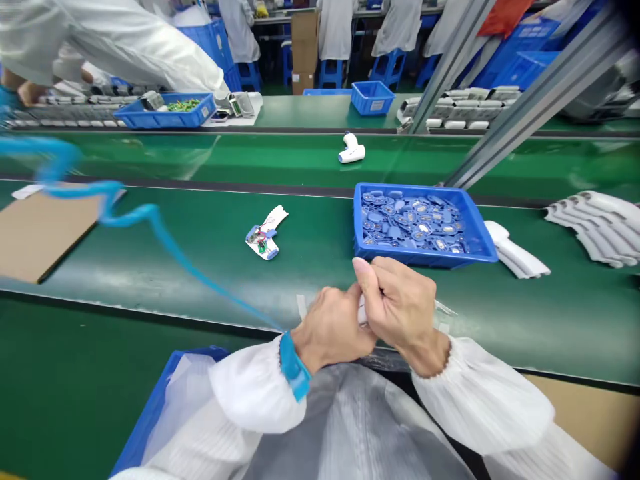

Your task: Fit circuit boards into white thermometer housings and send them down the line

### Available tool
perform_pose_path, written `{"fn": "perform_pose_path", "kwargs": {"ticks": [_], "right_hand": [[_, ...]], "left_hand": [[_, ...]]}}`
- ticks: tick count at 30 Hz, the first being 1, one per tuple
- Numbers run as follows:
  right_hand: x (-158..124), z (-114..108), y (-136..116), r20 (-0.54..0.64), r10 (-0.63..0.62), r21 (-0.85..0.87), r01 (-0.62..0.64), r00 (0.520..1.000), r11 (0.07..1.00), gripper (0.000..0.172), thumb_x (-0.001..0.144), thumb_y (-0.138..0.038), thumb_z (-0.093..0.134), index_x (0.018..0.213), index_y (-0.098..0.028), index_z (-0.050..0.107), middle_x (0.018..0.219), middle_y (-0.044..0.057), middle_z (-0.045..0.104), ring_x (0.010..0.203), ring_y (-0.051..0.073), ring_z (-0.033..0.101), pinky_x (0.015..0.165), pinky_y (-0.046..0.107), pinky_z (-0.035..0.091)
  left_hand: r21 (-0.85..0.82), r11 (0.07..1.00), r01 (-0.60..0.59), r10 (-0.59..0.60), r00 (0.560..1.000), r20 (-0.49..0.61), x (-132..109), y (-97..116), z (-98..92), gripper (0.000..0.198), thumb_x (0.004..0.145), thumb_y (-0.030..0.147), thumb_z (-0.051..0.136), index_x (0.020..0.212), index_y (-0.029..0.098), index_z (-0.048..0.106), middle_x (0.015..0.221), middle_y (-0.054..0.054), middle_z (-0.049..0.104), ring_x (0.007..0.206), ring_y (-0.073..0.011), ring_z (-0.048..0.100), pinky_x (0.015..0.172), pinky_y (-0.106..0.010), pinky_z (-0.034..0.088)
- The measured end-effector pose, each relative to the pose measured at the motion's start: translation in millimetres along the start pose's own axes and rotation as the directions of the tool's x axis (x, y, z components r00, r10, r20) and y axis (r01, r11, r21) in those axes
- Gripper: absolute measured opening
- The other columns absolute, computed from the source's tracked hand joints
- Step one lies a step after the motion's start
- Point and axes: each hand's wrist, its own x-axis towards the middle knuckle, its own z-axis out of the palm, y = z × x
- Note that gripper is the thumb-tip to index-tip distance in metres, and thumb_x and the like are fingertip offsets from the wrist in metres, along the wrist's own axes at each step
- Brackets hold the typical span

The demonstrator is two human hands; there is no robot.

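Observation:
My left hand (336, 328) and my right hand (403, 303) meet above the near edge of the green work surface. Both are closed around a white plastic part (362, 312); the fingers cover most of it, so its full shape is hidden. On my left wrist sits a blue strap (294, 365) with a coiled blue cord (185, 260) running off to the left. Just beyond my right hand stands a blue bin (425, 257) full of small blue plastic pieces (410, 220). An opened gun-shaped white housing (264, 235) with wires and a green board lies farther left.
White shell halves (517, 253) lie right of the bin, with a stack of more shells (600, 223) at far right. A closed gun-shaped device (352, 149) rests on the middle belt. A metal post (530, 100) slants up behind the bin. Cardboard (47, 230) lies left. A co-worker's sleeve (145, 47) reaches across.

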Motion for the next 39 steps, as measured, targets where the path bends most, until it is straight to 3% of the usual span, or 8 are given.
{"fn": "perform_pose_path", "kwargs": {"ticks": [4, 11, 20, 25, 27, 30, 34, 39], "right_hand": [[9, 13, 0, -0.08, 0.018, 0.062, -0.013, 0.997, 0.998, 0.054, 0.102, -0.034, 0.042, 0.05, -0.021, 0.033, 0.049, -0.002, 0.04, 0.048, 0.009, 0.036, 0.054, 0.031, 0.025], [9, 3, 1, -0.069, 0.247, 0.135, -0.237, 0.966, 0.962, 0.052, 0.102, -0.042, 0.046, 0.056, -0.02, 0.057, 0.056, 0.0, 0.057, 0.054, 0.011, 0.05, 0.057, 0.029, 0.034], [1, 15, 2, 0.01, 0.189, 0.176, -0.188, 0.982, 0.966, 0.058, 0.102, -0.044, 0.044, 0.053, -0.021, 0.062, 0.052, 0.001, 0.062, 0.049, 0.012, 0.055, 0.054, 0.029, 0.033], [36, -10, 47, 0.253, 0.234, 0.073, -0.26, 0.939, 0.963, 0.046, 0.1, -0.045, 0.05, 0.07, -0.02, 0.075, 0.066, 0.001, 0.072, 0.06, 0.016, 0.064, 0.062, 0.029, 0.042], [57, -12, 74, 0.281, 0.186, -0.094, -0.166, 0.942, 0.982, 0.03, 0.099, -0.033, 0.054, 0.091, -0.018, 0.078, 0.088, 0.005, 0.077, 0.076, 0.02, 0.069, 0.073, 0.031, 0.047], [84, 3, 104, 0.433, 0.057, -0.214, 0.042, 0.9, 0.976, 0.022, 0.09, -0.019, 0.064, 0.108, -0.015, 0.076, 0.109, 0.012, 0.076, 0.095, 0.024, 0.069, 0.084, 0.033, 0.047], [102, 29, 113, 0.527, 0.034, -0.228, 0.103, 0.849, 0.968, 0.014, 0.088, -0.013, 0.065, 0.092, -0.008, 0.077, 0.094, 0.022, 0.075, 0.088, 0.029, 0.07, 0.079, 0.036, 0.047], [111, 21, 109, 0.51, 0.021, -0.174, 0.08, 0.86, 0.981, 0.023, 0.095, -0.017, 0.055, 0.094, -0.011, 0.077, 0.098, 0.017, 0.077, 0.094, 0.028, 0.071, 0.085, 0.035, 0.047]], "left_hand": [[0.14, 0.989, 0.049, -0.043, 0.998, -0.045, 5, -5, -6.5, 0.032, 0.082, 0.027, 0.059, 0.106, 0.007, 0.065, 0.086, -0.022, 0.073, 0.077, -0.0394, 0.07, 0.069, -0.044, 0.048], [-0.338, 0.936, 0.095, -0.129, 0.989, -0.078, -6, -17, -11.9, 0.037, 0.084, 0.049, 0.071, 0.104, 0.02, 0.061, 0.091, -0.005, 0.074, 0.077, -0.0223, 0.068, 0.062, -0.029, 0.045], [0.111, 0.99, 0.088, -0.069, 0.983, -0.168, -11, -11, 3.0, 0.028, 0.089, 0.036, 0.06, 0.106, 0.014, 0.059, 0.083, -0.013, 0.072, 0.07, -0.0288, 0.069, 0.063, -0.035, 0.043], [-0.054, 0.992, 0.115, -0.122, 0.982, -0.146, -29, -30, -33.6, 0.028, 0.092, 0.048, 0.063, 0.099, 0.021, 0.062, 0.089, -0.003, 0.072, 0.078, -0.0207, 0.067, 0.069, -0.029, 0.044], [0.003, 0.994, 0.112, -0.11, 0.977, -0.183, -33, -41, -49.6, 0.026, 0.091, 0.04, 0.068, 0.109, 0.023, 0.062, 0.106, -0.003, 0.072, 0.093, -0.0213, 0.066, 0.081, -0.031, 0.046], [0.304, 0.95, 0.076, -0.022, 0.984, -0.175, -26, -46, -57.2, 0.041, 0.087, 0.027, 0.072, 0.124, 0.02, 0.057, 0.12, -0.009, 0.069, 0.107, -0.0277, 0.062, 0.092, -0.039, 0.043], [0.649, 0.76, -0.023, 0.03, 1.0, 0.0, -4, -34, -46.8, 0.017, 0.09, 0.019, 0.062, 0.105, 0.011, 0.065, 0.102, -0.017, 0.07, 0.099, -0.034, 0.061, 0.086, -0.046, 0.042], [0.323, 0.932, 0.164, -0.113, 0.979, -0.17, 2, -35, -51.1, 0.021, 0.096, 0.029, 0.057, 0.112, 0.017, 0.062, 0.105, -0.011, 0.07, 0.094, -0.0281, 0.063, 0.079, -0.039, 0.044]]}}
